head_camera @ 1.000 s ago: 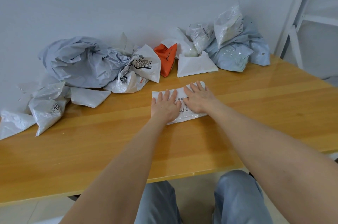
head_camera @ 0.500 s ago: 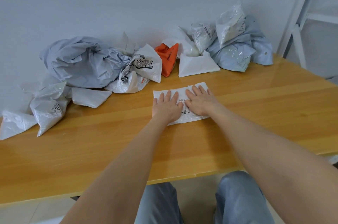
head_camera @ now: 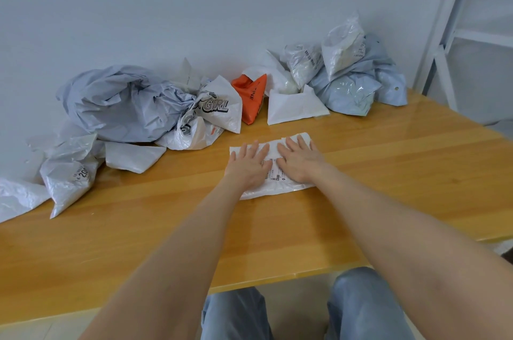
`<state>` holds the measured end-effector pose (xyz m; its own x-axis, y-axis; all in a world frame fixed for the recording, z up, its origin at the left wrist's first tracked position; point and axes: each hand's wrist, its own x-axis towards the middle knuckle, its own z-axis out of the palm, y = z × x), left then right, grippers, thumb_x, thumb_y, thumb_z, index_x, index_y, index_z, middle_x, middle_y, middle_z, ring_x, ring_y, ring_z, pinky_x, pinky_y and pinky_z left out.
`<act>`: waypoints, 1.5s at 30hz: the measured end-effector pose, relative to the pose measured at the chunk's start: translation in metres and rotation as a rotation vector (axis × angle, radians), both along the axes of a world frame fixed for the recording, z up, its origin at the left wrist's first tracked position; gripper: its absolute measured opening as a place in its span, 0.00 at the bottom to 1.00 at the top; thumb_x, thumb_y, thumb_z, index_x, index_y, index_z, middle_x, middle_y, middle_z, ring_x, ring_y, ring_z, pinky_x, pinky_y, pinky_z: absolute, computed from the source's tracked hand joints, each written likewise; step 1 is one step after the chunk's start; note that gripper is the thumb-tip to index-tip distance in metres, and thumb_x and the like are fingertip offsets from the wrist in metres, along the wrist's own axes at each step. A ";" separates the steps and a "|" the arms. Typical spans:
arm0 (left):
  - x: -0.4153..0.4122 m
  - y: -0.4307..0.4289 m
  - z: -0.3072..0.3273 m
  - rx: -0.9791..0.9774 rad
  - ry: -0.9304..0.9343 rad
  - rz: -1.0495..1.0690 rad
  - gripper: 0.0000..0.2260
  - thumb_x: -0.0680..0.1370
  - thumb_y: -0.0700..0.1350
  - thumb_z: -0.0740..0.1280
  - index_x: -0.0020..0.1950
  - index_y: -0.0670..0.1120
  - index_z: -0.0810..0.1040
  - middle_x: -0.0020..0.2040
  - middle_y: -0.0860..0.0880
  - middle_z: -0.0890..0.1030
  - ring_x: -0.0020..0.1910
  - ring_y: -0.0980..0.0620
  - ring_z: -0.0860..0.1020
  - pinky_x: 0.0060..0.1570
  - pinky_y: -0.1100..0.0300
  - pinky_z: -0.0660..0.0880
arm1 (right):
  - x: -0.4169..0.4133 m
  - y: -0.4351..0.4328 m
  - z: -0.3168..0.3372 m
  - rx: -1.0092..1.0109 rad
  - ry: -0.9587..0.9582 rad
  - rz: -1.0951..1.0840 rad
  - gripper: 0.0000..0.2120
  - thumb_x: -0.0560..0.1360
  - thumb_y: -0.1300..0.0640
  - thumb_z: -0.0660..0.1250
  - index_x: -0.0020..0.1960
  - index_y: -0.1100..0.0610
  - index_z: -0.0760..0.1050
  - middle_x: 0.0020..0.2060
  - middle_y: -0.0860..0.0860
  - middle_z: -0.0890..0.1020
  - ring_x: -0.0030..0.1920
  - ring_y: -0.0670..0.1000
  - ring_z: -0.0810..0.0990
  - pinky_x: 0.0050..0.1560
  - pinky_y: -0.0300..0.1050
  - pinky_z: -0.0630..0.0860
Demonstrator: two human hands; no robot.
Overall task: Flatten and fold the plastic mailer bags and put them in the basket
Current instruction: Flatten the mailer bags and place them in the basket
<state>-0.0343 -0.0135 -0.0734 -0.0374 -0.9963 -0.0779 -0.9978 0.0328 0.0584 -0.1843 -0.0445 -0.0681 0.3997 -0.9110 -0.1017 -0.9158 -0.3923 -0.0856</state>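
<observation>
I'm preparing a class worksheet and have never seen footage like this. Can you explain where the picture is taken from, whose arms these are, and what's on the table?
There is no machine: a person wears a camera on the head, looking down at their own bare arms. The left hand and right hand lie flat, fingers straight, pressing a white mailer bag onto the wooden table. Nothing is gripped. Along the wall sit crumpled bags, among them a grey bag and an orange bag. No basket shows.

Bright, even light; soft shadows (wide-angle edges bent)
</observation>
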 end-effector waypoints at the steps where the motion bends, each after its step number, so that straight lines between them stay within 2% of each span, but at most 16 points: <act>1: 0.000 0.000 -0.003 0.017 -0.007 0.002 0.24 0.83 0.56 0.43 0.79 0.55 0.42 0.79 0.50 0.42 0.78 0.47 0.41 0.75 0.45 0.43 | 0.000 0.000 -0.003 0.012 0.004 -0.001 0.27 0.82 0.45 0.43 0.79 0.50 0.43 0.78 0.51 0.43 0.77 0.56 0.39 0.76 0.57 0.40; 14: -0.002 0.001 -0.004 0.025 -0.045 0.015 0.24 0.83 0.57 0.42 0.79 0.55 0.43 0.79 0.50 0.43 0.78 0.47 0.43 0.75 0.45 0.44 | 0.000 -0.002 -0.003 0.042 0.034 -0.011 0.28 0.82 0.40 0.39 0.79 0.48 0.41 0.78 0.50 0.42 0.77 0.55 0.39 0.76 0.58 0.39; 18: -0.004 0.004 0.000 0.023 -0.089 0.058 0.25 0.82 0.59 0.42 0.78 0.56 0.45 0.79 0.50 0.47 0.77 0.45 0.48 0.74 0.45 0.51 | 0.001 0.007 -0.002 -0.166 0.037 -0.045 0.25 0.82 0.42 0.45 0.77 0.49 0.56 0.77 0.53 0.53 0.77 0.59 0.44 0.75 0.62 0.42; 20: -0.008 0.008 0.004 -0.001 -0.160 0.077 0.26 0.81 0.61 0.43 0.78 0.55 0.50 0.78 0.48 0.54 0.75 0.42 0.55 0.69 0.45 0.60 | -0.002 0.010 0.004 -0.281 0.023 -0.089 0.23 0.82 0.45 0.50 0.75 0.51 0.60 0.76 0.55 0.57 0.77 0.59 0.46 0.75 0.61 0.44; 23: -0.020 0.016 0.018 -0.038 -0.274 0.114 0.27 0.80 0.64 0.44 0.74 0.52 0.61 0.69 0.45 0.67 0.66 0.43 0.67 0.50 0.52 0.70 | -0.015 0.011 0.013 -0.295 -0.046 -0.224 0.23 0.81 0.47 0.54 0.74 0.52 0.61 0.75 0.56 0.58 0.77 0.59 0.49 0.75 0.58 0.48; 26: -0.030 0.019 0.029 -0.076 -0.368 0.079 0.24 0.81 0.62 0.49 0.65 0.46 0.70 0.55 0.46 0.75 0.50 0.46 0.76 0.38 0.57 0.69 | -0.028 0.009 0.016 -0.245 -0.151 -0.293 0.22 0.81 0.46 0.54 0.73 0.52 0.63 0.73 0.54 0.62 0.73 0.56 0.59 0.69 0.53 0.62; 28: -0.032 0.021 0.032 -0.087 -0.377 0.049 0.22 0.80 0.61 0.51 0.61 0.46 0.71 0.49 0.47 0.77 0.45 0.47 0.76 0.36 0.58 0.68 | -0.029 0.010 0.013 -0.134 -0.215 -0.235 0.25 0.81 0.43 0.53 0.75 0.51 0.60 0.75 0.53 0.60 0.74 0.55 0.59 0.70 0.54 0.63; 31: -0.027 0.017 0.031 -0.138 -0.287 0.040 0.18 0.81 0.57 0.53 0.58 0.46 0.73 0.51 0.47 0.78 0.48 0.47 0.76 0.38 0.57 0.68 | -0.024 0.014 0.004 0.009 -0.115 -0.127 0.27 0.81 0.40 0.49 0.77 0.49 0.55 0.77 0.52 0.56 0.76 0.56 0.54 0.73 0.56 0.55; 33: -0.019 0.012 0.028 -0.233 -0.185 0.065 0.15 0.82 0.51 0.54 0.62 0.46 0.72 0.58 0.47 0.76 0.56 0.47 0.74 0.42 0.56 0.70 | -0.020 0.012 0.003 -0.006 -0.070 -0.132 0.26 0.80 0.40 0.48 0.75 0.49 0.59 0.75 0.53 0.60 0.73 0.57 0.60 0.71 0.56 0.58; 35: -0.010 0.005 0.023 -0.277 -0.025 0.102 0.17 0.82 0.49 0.55 0.70 0.47 0.66 0.67 0.47 0.69 0.66 0.47 0.67 0.53 0.53 0.72 | -0.016 0.009 0.009 -0.067 -0.069 -0.156 0.24 0.80 0.41 0.50 0.73 0.50 0.64 0.72 0.54 0.64 0.71 0.57 0.63 0.70 0.57 0.59; 36: -0.008 0.001 0.021 -0.254 0.046 0.121 0.20 0.82 0.50 0.54 0.73 0.47 0.62 0.71 0.46 0.65 0.70 0.46 0.63 0.60 0.51 0.69 | -0.015 0.006 0.011 -0.095 -0.082 -0.166 0.24 0.81 0.42 0.51 0.73 0.50 0.63 0.73 0.54 0.63 0.71 0.57 0.62 0.71 0.57 0.58; 38: -0.009 -0.007 0.016 -0.156 0.128 0.147 0.25 0.83 0.54 0.51 0.78 0.48 0.51 0.78 0.44 0.53 0.77 0.44 0.50 0.72 0.47 0.56 | -0.012 -0.002 0.013 -0.093 -0.105 -0.168 0.25 0.81 0.44 0.50 0.77 0.50 0.56 0.77 0.54 0.55 0.76 0.57 0.53 0.74 0.58 0.52; 39: -0.011 -0.011 0.013 -0.104 0.144 0.148 0.27 0.83 0.56 0.49 0.79 0.49 0.47 0.79 0.44 0.47 0.78 0.44 0.45 0.74 0.46 0.49 | -0.011 -0.006 0.013 -0.068 -0.105 -0.160 0.26 0.82 0.44 0.49 0.78 0.49 0.51 0.78 0.53 0.50 0.77 0.57 0.47 0.75 0.58 0.48; 41: -0.017 -0.018 0.003 -0.015 0.142 0.134 0.28 0.82 0.59 0.46 0.79 0.52 0.43 0.79 0.43 0.42 0.77 0.44 0.40 0.75 0.45 0.43 | -0.009 -0.013 0.010 -0.032 -0.095 -0.144 0.27 0.82 0.45 0.47 0.79 0.48 0.46 0.78 0.52 0.45 0.77 0.58 0.40 0.76 0.58 0.43; 45: -0.017 -0.026 -0.007 0.047 0.027 0.066 0.28 0.81 0.62 0.43 0.79 0.53 0.43 0.79 0.44 0.40 0.77 0.44 0.40 0.74 0.45 0.42 | -0.008 -0.026 0.008 -0.068 -0.068 -0.129 0.26 0.83 0.47 0.46 0.79 0.48 0.44 0.78 0.52 0.43 0.77 0.58 0.37 0.76 0.58 0.41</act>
